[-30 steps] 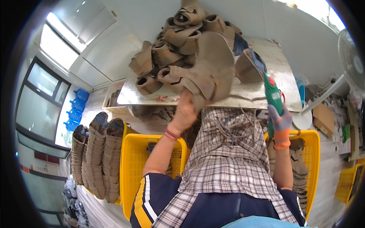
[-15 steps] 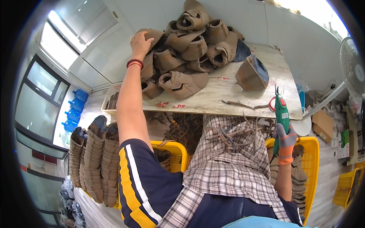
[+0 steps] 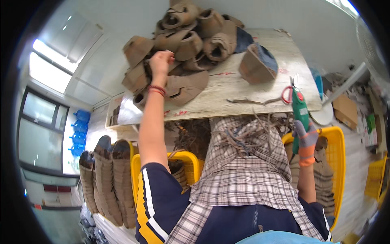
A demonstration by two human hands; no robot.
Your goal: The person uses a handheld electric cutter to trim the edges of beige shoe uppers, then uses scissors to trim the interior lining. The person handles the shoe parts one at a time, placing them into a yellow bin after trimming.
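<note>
My left hand, with red bead bracelets on its wrist, is over the left part of a heap of brown shoe uppers on the table. Its fingers are curled closed; whatever they grip is hidden. One upper lies just left of the hand, and another lies in front of the heap. My right hand, in a grey and orange glove, is closed around green powered scissors with the blades pointing up. A lone upper with blue lining stands right of the heap.
A pale table bears the heap and a thin brown offcut strip. Several strips lie on my checked apron. Yellow baskets stand at both sides. Stacked uppers rise at left; a white fan stands right.
My left hand has come off the upper at the heap's left edge, moved right and nearer, and its fingers have curled. My right hand still holds the scissors. The view has shifted.
</note>
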